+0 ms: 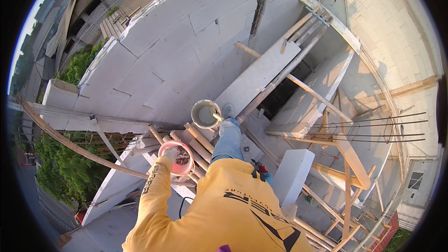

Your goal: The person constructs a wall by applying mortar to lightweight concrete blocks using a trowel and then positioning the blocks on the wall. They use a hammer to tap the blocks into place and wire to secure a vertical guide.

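My left hand (171, 154), in a pale glove, is closed on the rim of a pink bucket (190, 166) at my left side. Dark, lumpy stuff lies inside the bucket; I cannot make out its kind. Ahead of me, beside my foot, a grey bucket (198, 117) holds greyish material, with a pale stick-like handle leaning at its rim. My right hand does not show; my yellow-sleeved body covers that side. A small teal and red item (266, 174) peeks out by my right hip, too hidden to name.
A pale block wall (182, 51) curves along the left and front. Wooden poles (199, 139) lie near the bucket. A white plank (261, 77) rests on poles ahead, beside a dark opening (291, 91). One white block (294, 170) stands right; rebar (382, 128) juts out beyond.
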`<action>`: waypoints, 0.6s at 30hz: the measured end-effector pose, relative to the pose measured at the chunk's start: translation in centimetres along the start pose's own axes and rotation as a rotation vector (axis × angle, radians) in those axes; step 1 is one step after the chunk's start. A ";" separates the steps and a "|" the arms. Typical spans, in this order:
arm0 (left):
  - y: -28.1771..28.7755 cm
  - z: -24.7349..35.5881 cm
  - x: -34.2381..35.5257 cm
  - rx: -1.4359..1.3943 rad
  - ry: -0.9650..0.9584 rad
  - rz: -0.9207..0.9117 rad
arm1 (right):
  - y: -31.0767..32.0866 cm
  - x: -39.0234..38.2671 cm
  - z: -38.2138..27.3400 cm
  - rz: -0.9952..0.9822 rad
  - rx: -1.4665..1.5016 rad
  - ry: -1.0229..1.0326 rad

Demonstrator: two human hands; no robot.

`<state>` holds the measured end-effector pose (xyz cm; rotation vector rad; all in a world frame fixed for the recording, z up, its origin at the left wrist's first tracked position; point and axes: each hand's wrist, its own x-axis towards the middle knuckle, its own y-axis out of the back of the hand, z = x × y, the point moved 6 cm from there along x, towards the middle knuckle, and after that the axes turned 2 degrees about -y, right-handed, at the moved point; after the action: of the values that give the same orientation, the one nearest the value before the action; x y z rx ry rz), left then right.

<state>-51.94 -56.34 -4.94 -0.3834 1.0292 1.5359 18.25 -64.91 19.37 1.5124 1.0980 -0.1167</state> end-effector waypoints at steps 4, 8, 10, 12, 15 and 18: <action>0.0 10.8 3.8 0.697 -0.165 -0.050 | 0.8 5.3 -12.3 0.031 -0.027 0.044; 2.3 20.3 5.9 0.329 0.004 -0.062 | 2.6 9.4 -24.8 0.012 -0.045 0.132; 2.4 26.1 7.3 -0.174 0.082 0.005 | 3.8 10.8 -30.3 0.005 -0.027 0.198; 0.9 31.8 8.6 -0.251 -0.037 0.022 | 4.5 11.8 -36.7 -0.027 -0.011 0.376; -4.6 41.5 10.7 -0.255 -0.189 -0.204 | 7.6 9.2 -49.6 -0.018 -0.100 0.594; -6.8 54.5 6.4 -0.057 -0.511 -0.400 | 9.8 9.1 -58.8 -0.117 -0.120 0.800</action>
<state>-30.96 -10.60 18.00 -0.2016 0.4736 1.2107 0.75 -10.27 38.01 1.4069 1.7847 0.5091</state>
